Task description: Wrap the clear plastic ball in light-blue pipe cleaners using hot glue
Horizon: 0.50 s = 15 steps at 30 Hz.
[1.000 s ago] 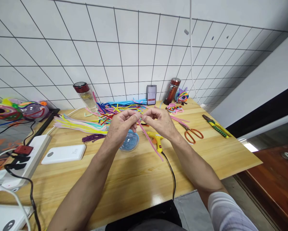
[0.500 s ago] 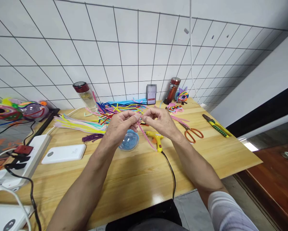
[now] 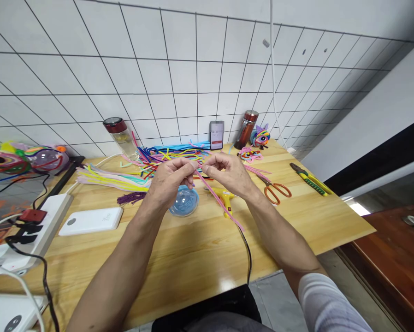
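Pinched between thumb and finger of my left hand (image 3: 174,177) is a pink pipe cleaner (image 3: 221,201), its long end slanting down to the right over the yellow glue gun (image 3: 224,196). My right hand (image 3: 227,173) is closed beside it, fingertips near the same pink strip; whatever lies between them is too small to make out. Below my left hand sits a clear plastic dome with blue around its rim (image 3: 184,203). Behind both hands spreads a pile of coloured pipe cleaners (image 3: 158,154).
Orange-handled scissors (image 3: 278,192) and green-yellow pliers (image 3: 310,180) lie at the right. A phone (image 3: 216,136) and a red flask (image 3: 246,129) stand by the wall. A white power bank (image 3: 91,221) and a power strip (image 3: 51,226) are at the left.
My left hand has shifted slightly left, away from my right fingertips. The pink pipe cleaner's free end now reaches further down and to the right, past the glue gun.
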{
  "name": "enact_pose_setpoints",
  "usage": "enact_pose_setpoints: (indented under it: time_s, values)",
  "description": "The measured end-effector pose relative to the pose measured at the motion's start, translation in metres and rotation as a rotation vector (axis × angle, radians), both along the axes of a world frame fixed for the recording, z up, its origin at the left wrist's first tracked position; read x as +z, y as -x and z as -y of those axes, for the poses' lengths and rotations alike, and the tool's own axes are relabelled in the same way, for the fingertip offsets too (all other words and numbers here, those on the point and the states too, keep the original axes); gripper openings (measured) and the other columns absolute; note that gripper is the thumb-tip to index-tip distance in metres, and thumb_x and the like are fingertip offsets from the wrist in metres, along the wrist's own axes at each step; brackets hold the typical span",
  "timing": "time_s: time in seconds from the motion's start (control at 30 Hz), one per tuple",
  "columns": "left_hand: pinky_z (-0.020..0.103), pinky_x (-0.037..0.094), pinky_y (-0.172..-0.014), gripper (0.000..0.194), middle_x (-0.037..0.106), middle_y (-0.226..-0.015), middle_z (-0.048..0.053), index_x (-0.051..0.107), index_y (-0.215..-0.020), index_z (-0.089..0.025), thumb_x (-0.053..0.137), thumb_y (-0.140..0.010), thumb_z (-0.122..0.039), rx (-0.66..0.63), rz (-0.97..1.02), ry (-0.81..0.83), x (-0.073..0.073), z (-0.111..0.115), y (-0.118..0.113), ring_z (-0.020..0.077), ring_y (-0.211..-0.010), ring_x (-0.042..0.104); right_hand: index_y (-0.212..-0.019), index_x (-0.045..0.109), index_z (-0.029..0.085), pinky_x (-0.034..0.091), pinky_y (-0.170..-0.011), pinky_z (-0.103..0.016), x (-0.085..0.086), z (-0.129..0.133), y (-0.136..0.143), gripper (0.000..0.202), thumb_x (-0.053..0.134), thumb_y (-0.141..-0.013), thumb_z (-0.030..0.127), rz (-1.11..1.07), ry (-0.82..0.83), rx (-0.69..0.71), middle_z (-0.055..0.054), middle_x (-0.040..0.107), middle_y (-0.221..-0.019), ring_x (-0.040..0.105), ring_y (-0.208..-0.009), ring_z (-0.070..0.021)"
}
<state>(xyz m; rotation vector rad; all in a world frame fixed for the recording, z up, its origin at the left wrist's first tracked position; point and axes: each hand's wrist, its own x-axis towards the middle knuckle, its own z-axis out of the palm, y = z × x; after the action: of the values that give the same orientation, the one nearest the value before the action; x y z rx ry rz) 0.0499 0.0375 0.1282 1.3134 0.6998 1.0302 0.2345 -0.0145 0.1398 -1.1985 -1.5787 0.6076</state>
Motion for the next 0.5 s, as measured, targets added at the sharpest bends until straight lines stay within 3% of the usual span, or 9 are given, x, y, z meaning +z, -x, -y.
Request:
enact_pose_setpoints:
  time_s: [0.1, 0.27, 0.5]
  values:
    - [0.018, 0.048, -0.046, 0.036, 0.065, -0.054, -0.001, 0.074, -0.072, -0.015, 0.095, -0.071, -0.044, -0.009, 0.012, 0.004, 0.0013, 0.0002, 0.0002, 0.0085, -0.044, 0.058, -0.074, 0.069, 0.019, 0.040, -0.064, -0.028, -0.0011, -0.0002, -0.0008, 0.020, 0.071, -0.085, 0.036, -0.010, 0.009, 0.012, 0.001, 0.065, -0.072, 0.054, -0.067, -0.0131]
    - [0.018, 0.050, -0.047, 0.043, 0.067, -0.057, -0.002, 0.084, -0.096, -0.017, 0.098, -0.072, -0.049, -0.140, 0.128, 0.015, 0.0033, 0.0022, -0.0002, 0.0087, -0.047, 0.058, -0.073, 0.067, 0.019, 0.041, -0.064, -0.028, -0.0011, -0.0001, -0.0022, 0.024, 0.073, -0.085, 0.039, -0.097, 0.051, 0.041, 0.002, 0.063, -0.071, 0.052, -0.067, -0.0126]
    - [0.016, 0.049, -0.048, 0.041, 0.067, -0.057, -0.001, 0.088, -0.097, -0.018, 0.102, -0.071, -0.047, -0.203, 0.229, 0.016, 0.0002, 0.0020, -0.0020, 0.0079, -0.050, 0.059, -0.074, 0.068, 0.020, 0.046, -0.068, -0.027, 0.0027, 0.0027, -0.0012, 0.026, 0.079, -0.082, 0.042, -0.293, 0.113, 0.168, 0.002, 0.065, -0.073, 0.056, -0.070, -0.0129]
